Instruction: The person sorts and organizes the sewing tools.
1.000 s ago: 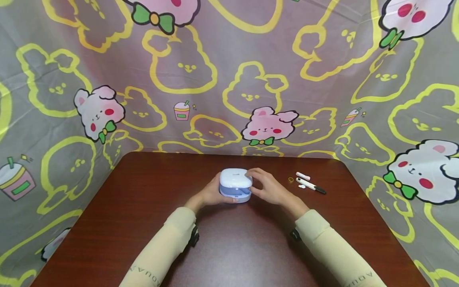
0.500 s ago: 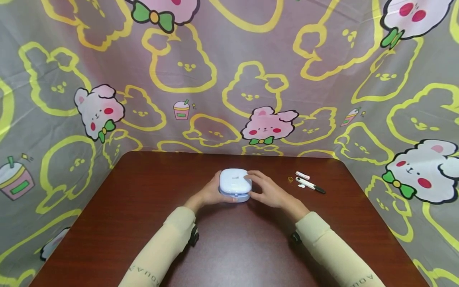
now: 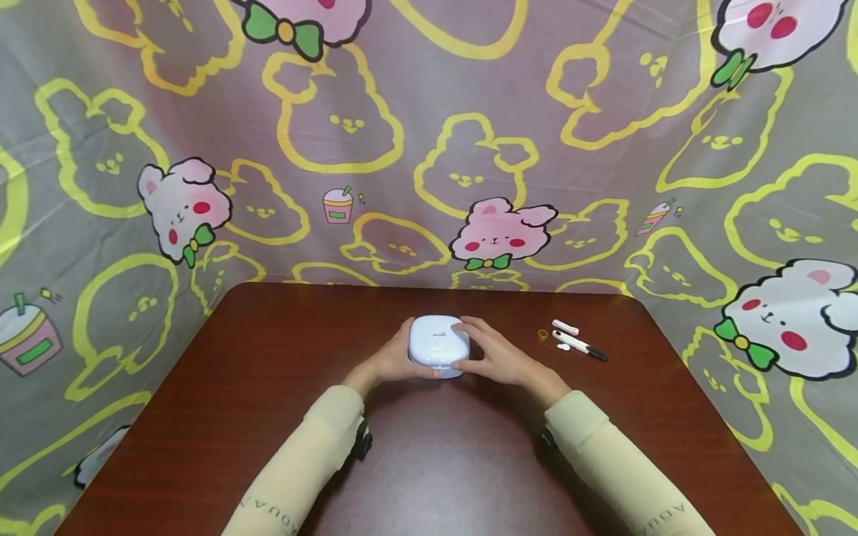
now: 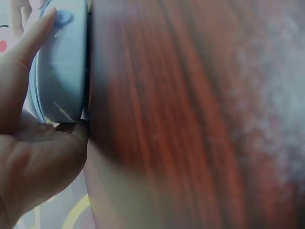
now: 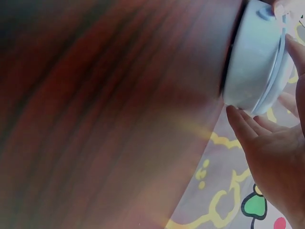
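A rounded, pale blue-white lidded case (image 3: pixel 439 339) sits on the table, its lid down over the base. My left hand (image 3: pixel 394 359) holds the case's left side, fingers curled around it, and its thumb lies across the front of the base. In the left wrist view that thumb (image 4: pixel 38 36) rests by a round blue latch (image 4: pixel 63 18). My right hand (image 3: pixel 499 356) grips the right side, fingertips on the lid and thumb at the front edge. The right wrist view has the right thumb (image 5: pixel 296 52) near the lid seam. The case's inside is hidden.
On the brown table (image 3: pixel 281 335), right of the case, lie a white pen with a black end (image 3: pixel 582 347), a short white-and-pink stick (image 3: pixel 566 327), a small yellow ring (image 3: pixel 543 335) and a little white piece (image 3: pixel 563 347). A patterned cloth (image 3: pixel 402 186) hangs behind.
The lid has come down from a raised position onto the base. My right thumb has shifted left along the case's front edge. My left hand has stayed in place.
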The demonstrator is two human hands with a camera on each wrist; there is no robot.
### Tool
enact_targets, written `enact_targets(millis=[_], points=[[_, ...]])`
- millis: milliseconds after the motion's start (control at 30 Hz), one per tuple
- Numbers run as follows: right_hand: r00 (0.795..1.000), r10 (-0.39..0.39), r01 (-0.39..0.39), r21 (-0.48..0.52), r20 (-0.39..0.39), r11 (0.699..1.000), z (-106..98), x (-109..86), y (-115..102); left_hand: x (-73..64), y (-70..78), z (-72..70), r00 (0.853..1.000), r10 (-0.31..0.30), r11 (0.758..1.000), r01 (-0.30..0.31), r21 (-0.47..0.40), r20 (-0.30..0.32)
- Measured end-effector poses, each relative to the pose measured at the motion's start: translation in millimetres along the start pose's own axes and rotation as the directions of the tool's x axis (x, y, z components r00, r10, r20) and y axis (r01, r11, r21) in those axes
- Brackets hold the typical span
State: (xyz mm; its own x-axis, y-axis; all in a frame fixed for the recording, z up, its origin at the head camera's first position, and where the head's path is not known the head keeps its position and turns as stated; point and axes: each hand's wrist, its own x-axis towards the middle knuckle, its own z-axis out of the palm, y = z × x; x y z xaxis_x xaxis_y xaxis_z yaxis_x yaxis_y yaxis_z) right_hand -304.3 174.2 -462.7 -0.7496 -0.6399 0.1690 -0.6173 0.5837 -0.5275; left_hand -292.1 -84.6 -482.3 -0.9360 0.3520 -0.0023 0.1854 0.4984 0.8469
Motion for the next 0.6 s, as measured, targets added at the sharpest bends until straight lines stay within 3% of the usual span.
enact_targets(millis=[267,600], points=[[0.999,0.011,-0.012,0.03,0.034,0.999,0.6,6.1,5.7,-2.9,-0.7,-10.4,0.994,-0.07,0.985,0.082,-0.149,0.087],[0.999,0.016,-0.018,0.051,0.041,0.999,3.6,8.6,12.2,-2.1,-0.3,-13.5,0.99,-0.097,0.984,0.112,-0.142,0.104]])
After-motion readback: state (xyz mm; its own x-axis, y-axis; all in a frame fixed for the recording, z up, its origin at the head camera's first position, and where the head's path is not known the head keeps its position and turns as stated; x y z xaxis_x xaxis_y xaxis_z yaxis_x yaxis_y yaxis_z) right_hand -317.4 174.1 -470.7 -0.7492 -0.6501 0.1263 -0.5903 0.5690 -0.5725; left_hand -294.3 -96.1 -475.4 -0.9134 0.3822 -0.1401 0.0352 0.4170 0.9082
